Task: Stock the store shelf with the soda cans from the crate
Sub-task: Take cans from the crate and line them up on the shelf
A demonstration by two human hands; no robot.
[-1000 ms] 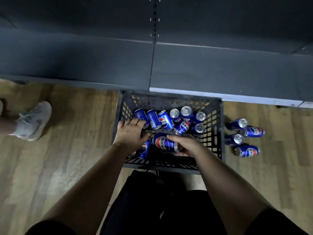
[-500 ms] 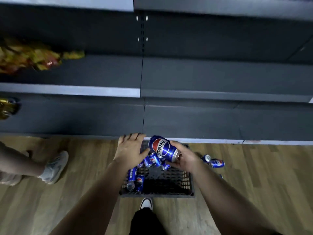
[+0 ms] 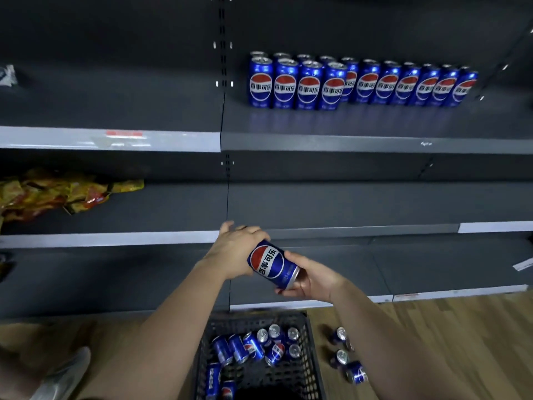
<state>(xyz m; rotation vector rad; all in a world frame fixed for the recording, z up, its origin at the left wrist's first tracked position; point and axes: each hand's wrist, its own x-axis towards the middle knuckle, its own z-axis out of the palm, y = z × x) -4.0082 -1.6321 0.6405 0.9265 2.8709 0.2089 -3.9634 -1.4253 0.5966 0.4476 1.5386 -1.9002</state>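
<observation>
My right hand (image 3: 310, 280) grips a blue soda can (image 3: 272, 265), tilted on its side, in front of the lower shelves. My left hand (image 3: 235, 249) rests against the can's far end with its fingers stretched out. Below them a dark plastic crate (image 3: 313, 350) stands on the floor with several more blue cans (image 3: 259, 345) lying loose inside. On the upper shelf (image 3: 375, 124) to the right, several upright cans (image 3: 360, 83) stand in rows, the left end two deep.
Three loose cans (image 3: 346, 356) lie on the wooden floor right of the crate. Yellow snack packets (image 3: 57, 192) fill the left of the middle shelf. Another person's shoe (image 3: 66, 376) is at the bottom left. The middle shelf's right half (image 3: 375, 206) holds nothing.
I have stood up and my view has risen from the crate to the shelves. Both hands have lifted the can out of the crate and upward.
</observation>
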